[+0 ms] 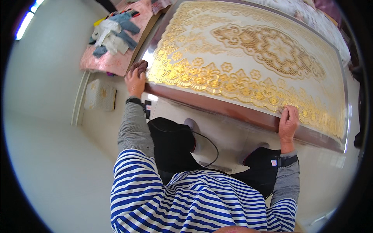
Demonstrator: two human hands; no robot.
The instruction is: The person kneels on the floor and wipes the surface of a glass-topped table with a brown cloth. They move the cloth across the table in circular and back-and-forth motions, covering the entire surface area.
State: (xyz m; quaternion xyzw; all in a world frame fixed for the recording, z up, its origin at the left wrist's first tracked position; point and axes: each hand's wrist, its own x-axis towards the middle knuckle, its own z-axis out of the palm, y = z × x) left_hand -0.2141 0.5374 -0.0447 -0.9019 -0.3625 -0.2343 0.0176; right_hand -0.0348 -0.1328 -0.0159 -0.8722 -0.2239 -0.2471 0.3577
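My left hand [136, 82] is at the table's near left corner, its fingers closed on a bunched dark brown cloth [141, 66]. Further right along the near edge, my right hand [288, 122] has its fingers curled over the border of the tablecloth [217, 83]. That tablecloth is white with gold lace-like flowers, a wide gold border and an oval pattern in the middle. It lies flat over the table, whose brown side [233, 116] faces me. My right fingertips are partly hidden, so how much they grip cannot be seen.
Beyond the left corner, a pink-covered surface [112, 62] bears a heap of grey-blue and white clothes [114, 33]. A white patterned box [100, 95] stands on the floor by the wall. White patterned bedding [307, 17] lies behind the table. A black cable [211, 143] loops across my legs.
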